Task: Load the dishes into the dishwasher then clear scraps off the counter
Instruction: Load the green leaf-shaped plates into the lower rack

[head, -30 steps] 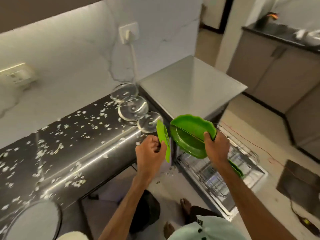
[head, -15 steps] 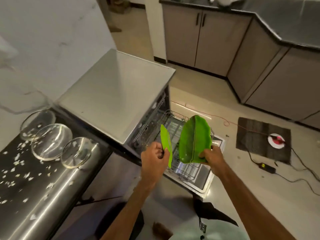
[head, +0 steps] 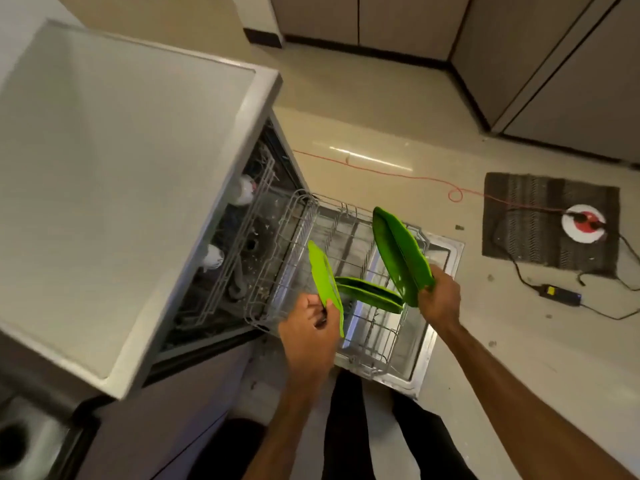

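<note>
Head view: left hand [head: 311,329] pinches a thin green plate [head: 325,278] on edge and right hand [head: 439,297] grips a green leaf dish [head: 398,251]. Both are above the pulled-out rack [head: 304,209], where another green dish [head: 372,295] stands. Best to keep each upright and slot it between tines beside that one. No readable writing.

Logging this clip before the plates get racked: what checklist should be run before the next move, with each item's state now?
1. Lower rack pulled out over the open door: ok.
2. Left hand grips the flat green plate: ok.
3. Right hand grips the leaf-shaped green plate: ok.
4. Both held plates on edge above the rack: ok.
5. Free slots beside the racked green plate: ok.
6. Held plates clean of scraps: cannot tell.
</note>
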A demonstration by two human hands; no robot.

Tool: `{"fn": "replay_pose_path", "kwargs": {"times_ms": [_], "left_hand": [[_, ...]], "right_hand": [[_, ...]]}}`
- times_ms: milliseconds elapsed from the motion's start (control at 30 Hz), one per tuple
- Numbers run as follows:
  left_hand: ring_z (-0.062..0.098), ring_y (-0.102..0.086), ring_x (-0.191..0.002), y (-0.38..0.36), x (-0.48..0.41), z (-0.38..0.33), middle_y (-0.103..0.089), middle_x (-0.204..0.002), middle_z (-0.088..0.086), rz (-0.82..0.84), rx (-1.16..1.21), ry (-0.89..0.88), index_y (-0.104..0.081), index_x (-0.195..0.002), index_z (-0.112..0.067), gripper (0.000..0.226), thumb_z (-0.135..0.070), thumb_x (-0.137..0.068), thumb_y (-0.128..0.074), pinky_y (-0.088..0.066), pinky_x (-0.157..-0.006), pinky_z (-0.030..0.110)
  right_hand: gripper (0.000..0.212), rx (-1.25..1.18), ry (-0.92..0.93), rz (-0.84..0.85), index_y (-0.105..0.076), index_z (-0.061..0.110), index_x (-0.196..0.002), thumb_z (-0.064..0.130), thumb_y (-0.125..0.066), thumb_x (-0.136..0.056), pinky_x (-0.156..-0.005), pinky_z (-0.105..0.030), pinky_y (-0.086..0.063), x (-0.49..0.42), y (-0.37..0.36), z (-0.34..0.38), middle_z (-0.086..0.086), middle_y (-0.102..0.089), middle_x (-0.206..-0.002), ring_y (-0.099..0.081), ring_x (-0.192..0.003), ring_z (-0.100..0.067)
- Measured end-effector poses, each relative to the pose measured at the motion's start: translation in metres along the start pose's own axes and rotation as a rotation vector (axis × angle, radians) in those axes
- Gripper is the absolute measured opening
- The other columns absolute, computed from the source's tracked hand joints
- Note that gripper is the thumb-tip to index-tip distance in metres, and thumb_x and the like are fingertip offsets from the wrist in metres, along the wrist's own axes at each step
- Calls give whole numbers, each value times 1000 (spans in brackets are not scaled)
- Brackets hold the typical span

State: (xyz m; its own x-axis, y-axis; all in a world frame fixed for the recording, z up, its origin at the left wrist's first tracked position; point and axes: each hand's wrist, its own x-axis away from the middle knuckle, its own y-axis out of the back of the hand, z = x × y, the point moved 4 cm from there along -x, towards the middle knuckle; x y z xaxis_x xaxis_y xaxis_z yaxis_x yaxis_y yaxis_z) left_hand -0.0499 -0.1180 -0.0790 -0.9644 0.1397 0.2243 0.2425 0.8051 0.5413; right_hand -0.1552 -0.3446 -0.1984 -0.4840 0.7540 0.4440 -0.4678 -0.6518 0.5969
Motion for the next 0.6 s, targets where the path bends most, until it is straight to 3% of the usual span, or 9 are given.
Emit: {"fn": "replay_pose_path", "kwargs": {"times_ms": [100,233,333,400,600], "left_hand": [[-6,-68,-59,-30,-31,42,-66,-63,-21,5,3,32,-59,-77,-20,27,1,-86,-73,-51,-56,10],[-7,-68,-61,-56,-65,86,-66,-66,-22,48,-38,51,-63,-82,-13,17,0,-87,-73,-54,-56,12],[-9,-67,-60,-65,-82,104,-66,-67,-21,56,-75,64,-63,-80,-12,16,-1,-86,-74,-47,-55,6],[-6,-68,-60,-69,-89,113,-68,-65,-19,61,-103,71,-61,-77,-19,21,-4,-85,-75,-50,-55,10],[-6,-68,-60,-79,-106,123,-70,-65,-17,70,-149,91,-57,-74,-28,30,-8,-85,-76,-53,-56,15]], "right_hand": [[66,70,50,32,-75,15,-112,10,-39,-57,-73,-27,-42,-56,-43,-25,-13,-75,-94,-68,-88,-33],[70,216,123,158,-75,23,-118,12,-42,-58,-77,-28,-46,-116,-97,-60,-5,-74,-96,-66,-92,-18],[69,355,152,269,-72,25,-123,14,-44,-61,-86,-36,-52,-148,-126,-84,-9,-74,-110,-68,-106,-31],[60,433,149,340,-71,27,-124,9,-55,-69,-88,-38,-53,-161,-141,-102,-11,-74,-111,-67,-107,-36],[56,493,73,393,-69,33,-125,3,-69,-78,-85,-41,-58,-169,-158,-128,-11,-74,-108,-70,-99,-34]]}}
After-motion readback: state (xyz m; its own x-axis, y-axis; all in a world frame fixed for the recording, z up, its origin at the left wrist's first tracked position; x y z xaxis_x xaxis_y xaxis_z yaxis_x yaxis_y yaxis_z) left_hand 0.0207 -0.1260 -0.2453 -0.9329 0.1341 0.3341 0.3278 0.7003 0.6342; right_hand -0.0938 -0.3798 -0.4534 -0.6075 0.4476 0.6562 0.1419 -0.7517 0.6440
